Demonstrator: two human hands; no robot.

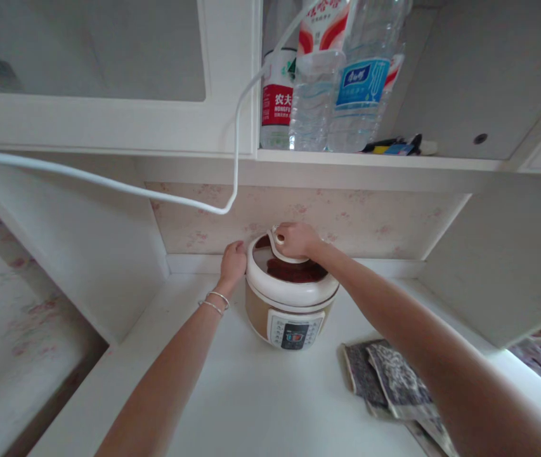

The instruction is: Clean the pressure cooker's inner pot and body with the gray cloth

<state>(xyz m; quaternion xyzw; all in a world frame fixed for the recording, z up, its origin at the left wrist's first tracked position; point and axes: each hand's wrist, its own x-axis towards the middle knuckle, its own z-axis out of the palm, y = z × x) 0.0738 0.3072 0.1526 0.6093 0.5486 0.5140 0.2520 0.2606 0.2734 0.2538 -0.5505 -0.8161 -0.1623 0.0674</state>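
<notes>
A rice cooker (pixel 293 295) with a gold body, a white rim and a shiny dark red-brown lid stands upright on the white countertop. Its control panel (pixel 295 330) faces me. Over the back of the lid, my right hand (pixel 296 240) is closed round the pale curved handle (pixel 289 257). My left hand (pixel 233 260) presses against the cooker's left rear side, with curled fingers partly hidden from me. Two thin bangles (pixel 215 303) circle the left wrist.
A dark patterned cloth (pixel 394 377) lies folded on the white countertop (pixel 260 406), right of the cooker. Overhead, several plastic bottles (pixel 318 95) stand on an open cupboard shelf. A white cable (pixel 156 197) hangs across the view. Side panels and a floral wall enclose the counter.
</notes>
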